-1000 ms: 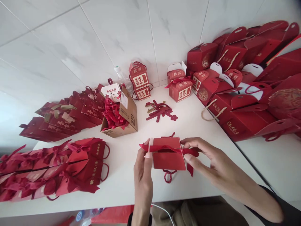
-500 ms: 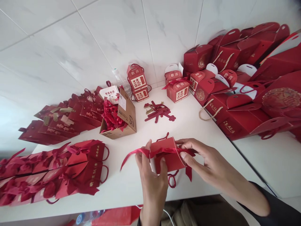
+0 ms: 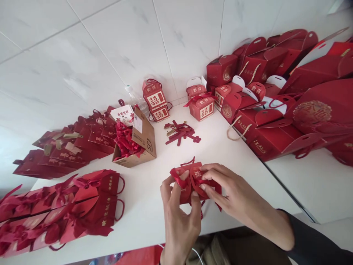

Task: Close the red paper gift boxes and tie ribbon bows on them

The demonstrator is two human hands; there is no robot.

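Observation:
A small red gift bag with a red ribbon wrapped round it is held just above the white table, near its front edge. My left hand grips the bag's left side, fingers pinched on a ribbon loop. From the right, my right hand pinches the ribbon across the bag's front. A red cord handle sticks up behind the bag. The bag's lower part is hidden behind my fingers.
Finished red bags with bows lie at the front left, flat red bags behind them. A cardboard box of red ribbons stands mid-left. Loose red tags lie in the middle. Red boxes and larger bags crowd the back and right.
The ribbon, stretched out to both sides a second ago, is now gathered into loops at the bag's front. Both hands have closed in on the bag, which has turned.

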